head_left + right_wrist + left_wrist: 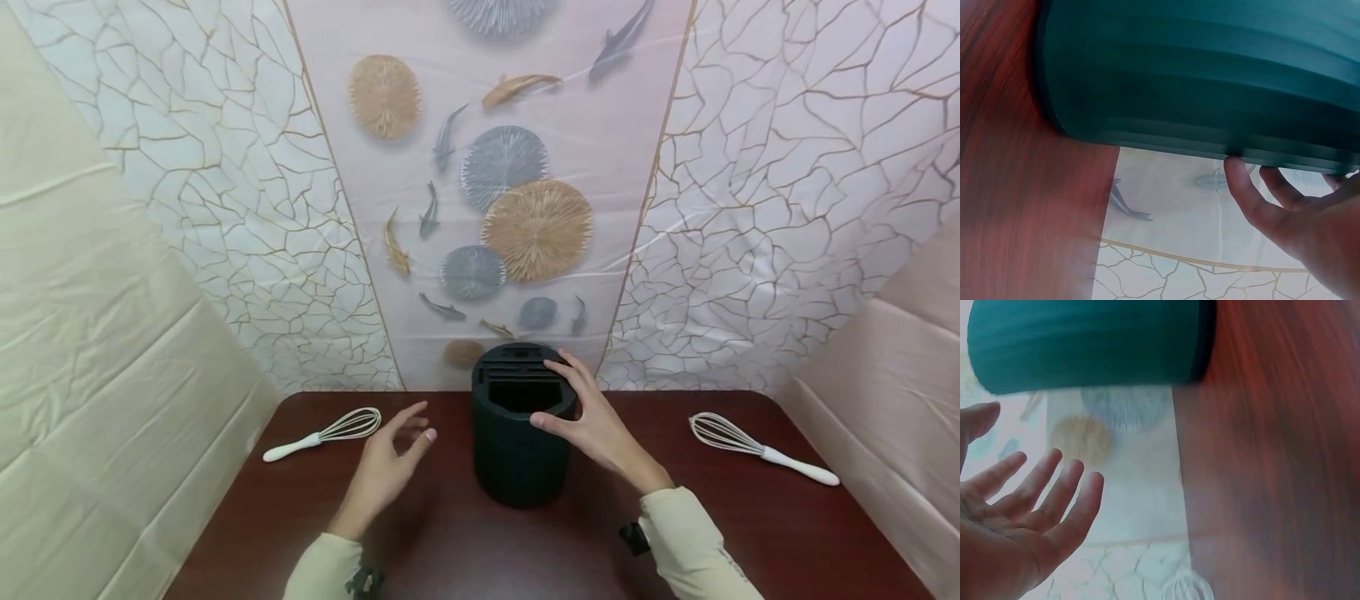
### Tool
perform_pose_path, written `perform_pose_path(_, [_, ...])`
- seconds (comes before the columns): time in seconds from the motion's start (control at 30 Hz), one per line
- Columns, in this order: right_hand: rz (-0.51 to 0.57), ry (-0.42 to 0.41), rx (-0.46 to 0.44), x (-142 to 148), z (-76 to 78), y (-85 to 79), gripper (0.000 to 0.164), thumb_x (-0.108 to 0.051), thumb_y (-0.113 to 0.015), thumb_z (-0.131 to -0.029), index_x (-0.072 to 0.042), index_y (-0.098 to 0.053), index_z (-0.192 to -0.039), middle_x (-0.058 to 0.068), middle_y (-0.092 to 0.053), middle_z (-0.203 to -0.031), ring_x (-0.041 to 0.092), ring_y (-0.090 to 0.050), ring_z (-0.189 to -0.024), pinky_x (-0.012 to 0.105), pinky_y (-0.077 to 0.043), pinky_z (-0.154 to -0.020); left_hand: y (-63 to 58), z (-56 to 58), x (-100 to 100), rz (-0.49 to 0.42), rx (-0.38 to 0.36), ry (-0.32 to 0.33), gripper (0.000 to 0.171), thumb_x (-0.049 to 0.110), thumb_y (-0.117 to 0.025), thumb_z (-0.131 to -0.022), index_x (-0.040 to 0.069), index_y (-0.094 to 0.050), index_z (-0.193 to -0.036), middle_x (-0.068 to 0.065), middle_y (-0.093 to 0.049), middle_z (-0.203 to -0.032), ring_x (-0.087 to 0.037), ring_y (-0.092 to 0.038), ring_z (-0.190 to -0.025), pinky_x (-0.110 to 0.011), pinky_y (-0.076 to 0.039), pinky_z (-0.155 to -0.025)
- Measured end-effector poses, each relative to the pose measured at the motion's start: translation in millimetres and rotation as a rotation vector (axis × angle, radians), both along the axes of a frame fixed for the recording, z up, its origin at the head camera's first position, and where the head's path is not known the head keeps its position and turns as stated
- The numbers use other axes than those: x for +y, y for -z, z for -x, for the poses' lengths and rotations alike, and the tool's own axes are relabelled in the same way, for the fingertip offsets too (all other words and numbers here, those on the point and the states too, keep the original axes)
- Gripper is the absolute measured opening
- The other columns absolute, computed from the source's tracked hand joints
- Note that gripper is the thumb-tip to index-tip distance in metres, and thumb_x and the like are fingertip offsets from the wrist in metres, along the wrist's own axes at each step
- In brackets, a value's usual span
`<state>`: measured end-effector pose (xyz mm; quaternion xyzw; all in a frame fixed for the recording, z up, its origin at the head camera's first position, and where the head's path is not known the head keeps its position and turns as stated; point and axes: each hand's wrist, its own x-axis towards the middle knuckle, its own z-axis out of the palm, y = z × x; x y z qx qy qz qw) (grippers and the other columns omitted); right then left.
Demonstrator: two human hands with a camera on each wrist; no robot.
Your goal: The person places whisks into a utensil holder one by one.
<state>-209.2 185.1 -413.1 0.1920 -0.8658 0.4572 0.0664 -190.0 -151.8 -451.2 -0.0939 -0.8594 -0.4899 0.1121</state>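
Observation:
A dark green-black cylindrical utensil holder with a slotted top and a large opening stands upright on the table. My right hand spreads at its upper right side, thumb near the front rim and fingers near the back. In the right wrist view, a fingertip touches or nearly touches the holder's wall. To the left, my left hand hovers apart from the holder, fingers loosely bent and holding nothing; its palm and spread fingers show in the left wrist view, below the holder's side.
On the left of the dark red-brown table lies a white-handled whisk. A similar whisk lies on the right. Patterned cloth hangs behind the table's back edge, with plain cloth walls on both sides.

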Motion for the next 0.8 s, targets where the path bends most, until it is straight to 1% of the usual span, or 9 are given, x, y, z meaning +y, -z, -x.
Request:
perform_pose_path(0.07, [0.004, 0.002, 0.001, 2.0, -0.7, 0.3, 0.082, -0.044, -0.078, -0.096, -0.031, -0.035, -0.165, 0.003, -0.009, -0.177, 0.043, -0.017, -0.159, 0.079, -0.03, -0.111, -2.7, 3.7, -10.7, 0.029, 0.014, -0.024, 0.043, 0.023, -0.073, -0.102, 0.019, -0.064, -0.145, -0.001, -0.076, -0.118, -0.021, -0.07, -0.113, -0.048, -0.053, -0.1])
perform_pose_path(0.17, [0.005, 0.001, -0.004, 2.3, -1.5, 0.7, 0.083, -0.045, -0.078, -0.096, -0.031, -0.035, -0.165, 0.003, -0.009, -0.177, 0.043, -0.016, -0.159, 0.081, -0.028, -0.11, -4.9, 9.7, -31.8, 0.067, 0.028, -0.059, 0.038, 0.026, -0.066, -0.107, 0.014, -0.065, -0.142, -0.007, -0.075, -0.117, -0.026, -0.069, -0.112, -0.051, -0.053, -0.1])
perform_pose_path(0.27, [0.004, 0.008, -0.008, 1.7, -1.3, 0.2, 0.083, -0.047, -0.078, -0.095, -0.034, -0.035, -0.164, 0.001, -0.009, -0.177, 0.043, -0.017, -0.159, 0.081, -0.028, -0.11, -6.0, 13.8, -55.8, 0.101, 0.032, -0.104, 0.035, 0.031, -0.057, -0.111, 0.011, -0.067, -0.139, -0.014, -0.074, -0.123, -0.031, -0.068, -0.114, -0.053, -0.054, -0.098])
perform_pose_path(0.33, [0.003, 0.009, -0.012, 0.4, -0.7, -0.5, 0.084, -0.048, -0.078, -0.094, -0.035, -0.035, -0.164, 0.0, -0.009, -0.177, 0.042, -0.017, -0.159, 0.081, -0.027, -0.11, -5.9, 14.9, -72.1, 0.126, 0.035, -0.145, 0.036, 0.033, -0.053, -0.113, 0.01, -0.068, -0.137, -0.015, -0.073, -0.126, -0.031, -0.067, -0.115, -0.051, -0.053, -0.096])
perform_pose_path(0.4, [0.0, 0.005, -0.013, -0.9, 0.3, -0.9, 0.083, -0.049, -0.078, -0.094, -0.035, -0.035, -0.164, 0.0, -0.009, -0.177, 0.042, -0.017, -0.159, 0.081, -0.027, -0.11, -5.6, 15.1, -88.2, 0.158, 0.037, -0.185, 0.036, 0.032, -0.052, -0.113, 0.009, -0.069, -0.134, -0.015, -0.073, -0.125, -0.031, -0.067, -0.113, -0.049, -0.052, -0.092])
perform_pose_path(0.5, [0.006, 0.001, -0.02, -0.9, 0.5, -0.9, 0.083, -0.048, -0.079, -0.094, -0.034, -0.035, -0.164, -0.001, -0.009, -0.177, 0.042, -0.016, -0.16, 0.082, -0.026, -0.111, -5.5, 18.4, -108.7, 0.224, 0.027, -0.23, 0.034, 0.033, -0.055, -0.111, 0.009, -0.07, -0.131, -0.014, -0.074, -0.115, -0.03, -0.067, -0.104, -0.044, -0.051, -0.084])
perform_pose_path(0.57, [0.011, 0.009, -0.022, 0.4, 0.0, -0.8, 0.083, -0.048, -0.079, -0.095, -0.034, -0.036, -0.164, -0.001, -0.009, -0.177, 0.042, -0.015, -0.16, 0.082, -0.026, -0.111, -4.9, 23.9, -120.9, 0.27, 0.013, -0.232, 0.035, 0.034, -0.057, -0.111, 0.008, -0.069, -0.131, -0.013, -0.073, -0.112, -0.03, -0.066, -0.1, -0.044, -0.05, -0.081])
perform_pose_path(0.63, [0.02, 0.012, -0.025, 1.1, -0.5, -0.9, 0.082, -0.047, -0.079, -0.095, -0.034, -0.036, -0.164, -0.001, -0.009, -0.177, 0.042, -0.015, -0.16, 0.082, -0.025, -0.111, -2.5, 30.3, -132.9, 0.308, 0.003, -0.217, 0.037, 0.035, -0.058, -0.11, 0.007, -0.069, -0.132, -0.014, -0.073, -0.111, -0.031, -0.066, -0.101, -0.046, -0.051, -0.082])
perform_pose_path(0.8, [0.021, 0.0, -0.03, 2.1, 0.1, -1.6, 0.082, -0.046, -0.078, -0.096, -0.032, -0.034, -0.165, 0.0, -0.008, -0.177, 0.043, -0.014, -0.16, 0.081, -0.026, -0.111, 8.1, 45.3, -159.9, 0.329, -0.044, -0.109, 0.041, 0.034, -0.057, -0.111, 0.003, -0.066, -0.135, -0.02, -0.071, -0.124, -0.039, -0.066, -0.116, -0.059, -0.051, -0.095])
